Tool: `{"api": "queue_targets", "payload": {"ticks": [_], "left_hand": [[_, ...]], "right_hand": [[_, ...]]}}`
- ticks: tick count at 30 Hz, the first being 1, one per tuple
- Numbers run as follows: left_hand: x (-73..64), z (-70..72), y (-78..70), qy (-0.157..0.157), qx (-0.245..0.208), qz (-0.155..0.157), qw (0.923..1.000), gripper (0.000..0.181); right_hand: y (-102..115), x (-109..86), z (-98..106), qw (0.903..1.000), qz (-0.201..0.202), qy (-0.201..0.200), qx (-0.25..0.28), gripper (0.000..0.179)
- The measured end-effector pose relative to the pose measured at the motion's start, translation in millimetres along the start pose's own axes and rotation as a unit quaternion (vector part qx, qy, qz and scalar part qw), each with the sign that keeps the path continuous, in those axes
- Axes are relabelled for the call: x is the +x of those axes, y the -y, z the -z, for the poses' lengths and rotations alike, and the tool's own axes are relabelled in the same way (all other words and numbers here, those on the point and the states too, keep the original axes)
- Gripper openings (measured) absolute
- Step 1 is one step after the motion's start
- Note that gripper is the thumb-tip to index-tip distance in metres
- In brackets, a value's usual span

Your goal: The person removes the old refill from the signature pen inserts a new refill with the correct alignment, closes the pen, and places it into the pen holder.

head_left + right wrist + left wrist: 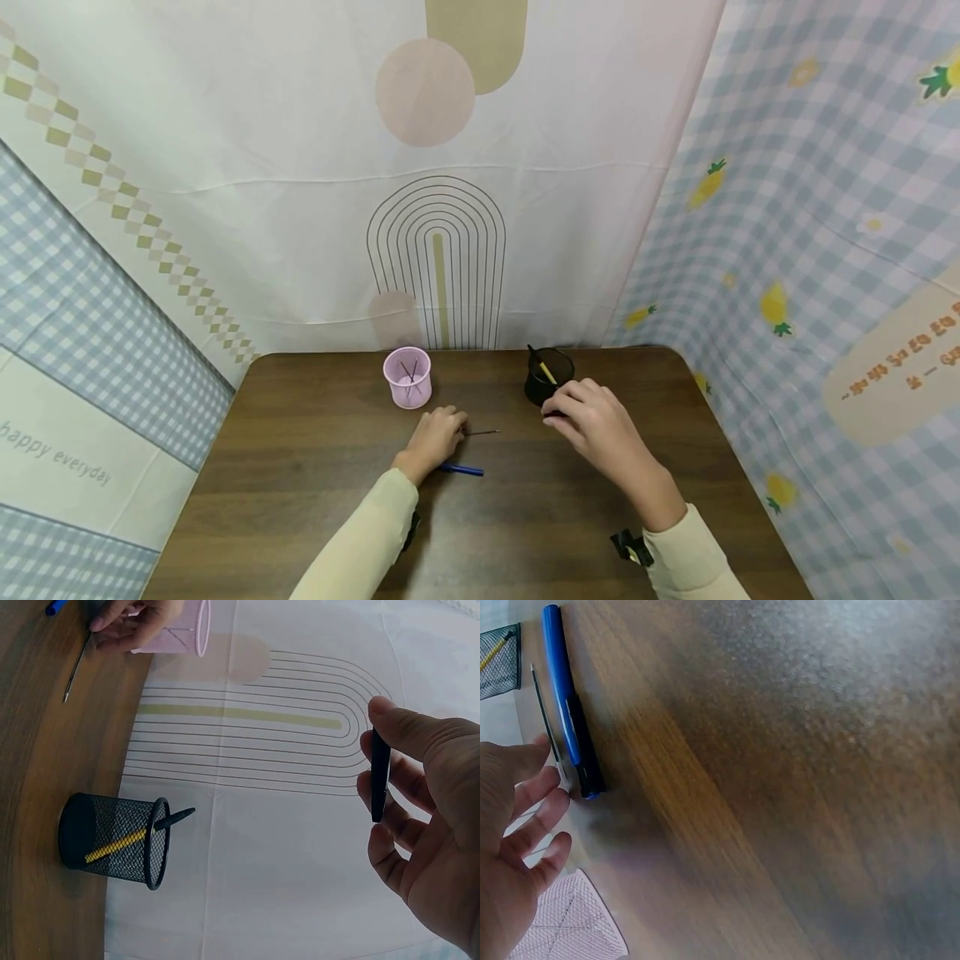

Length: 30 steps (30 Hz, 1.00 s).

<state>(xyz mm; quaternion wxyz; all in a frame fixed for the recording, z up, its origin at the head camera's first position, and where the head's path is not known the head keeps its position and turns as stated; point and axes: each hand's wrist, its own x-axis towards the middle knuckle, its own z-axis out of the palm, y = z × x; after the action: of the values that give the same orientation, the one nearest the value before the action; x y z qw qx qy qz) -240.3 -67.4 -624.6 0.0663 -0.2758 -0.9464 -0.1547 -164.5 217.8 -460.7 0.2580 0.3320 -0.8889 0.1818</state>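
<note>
My left hand (437, 437) is low over the table, its thumb and fingertips pinching one end of a thin dark pen refill (543, 709) with a pale metallic tip. Beside the refill lies a blue pen (561, 675) with a clip along its darker end. Raised near the black mesh pen holder (112, 851), my right hand (442, 795) holds a short black pen cap (380, 776) between thumb and fingers. A yellow-and-black pen (120, 845) leans inside that holder.
A pink mesh cup (407, 392) with thin dark sticks crossing inside stands at the back, left of the black holder. Behind the brown wooden table (300, 500) hangs a printed white cloth (315, 250). A blue checkered cloth (750, 250) hangs along the right side.
</note>
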Motion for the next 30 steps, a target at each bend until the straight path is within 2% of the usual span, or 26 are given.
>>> {"api": "queue_targets", "payload": {"ticks": [10,20,25,30], "left_hand": [[-2.9,11.0,-2.1,-0.013,0.012,-0.003,0.9998,0.017],[-6.1,27.1,-8.7,-0.061,0.012,-0.017,0.9979,0.019],[-7.5,34.0,-11.1,-0.071,0.022,-0.02,0.9971,0.021],[-9.7,38.9,-12.2,-0.065,0.018,-0.009,0.9977,0.022]], "right_hand": [[0,2.3,2,0.9994,-0.002,-0.009,0.033,0.021],[-1,2.5,1,0.9959,-0.012,-0.027,0.085,0.022],[-1,1.2,0,0.9907,-0.038,-0.024,0.128,0.022],[-1,-0.2,-1,0.9837,-0.061,-0.021,0.168,0.024]]}}
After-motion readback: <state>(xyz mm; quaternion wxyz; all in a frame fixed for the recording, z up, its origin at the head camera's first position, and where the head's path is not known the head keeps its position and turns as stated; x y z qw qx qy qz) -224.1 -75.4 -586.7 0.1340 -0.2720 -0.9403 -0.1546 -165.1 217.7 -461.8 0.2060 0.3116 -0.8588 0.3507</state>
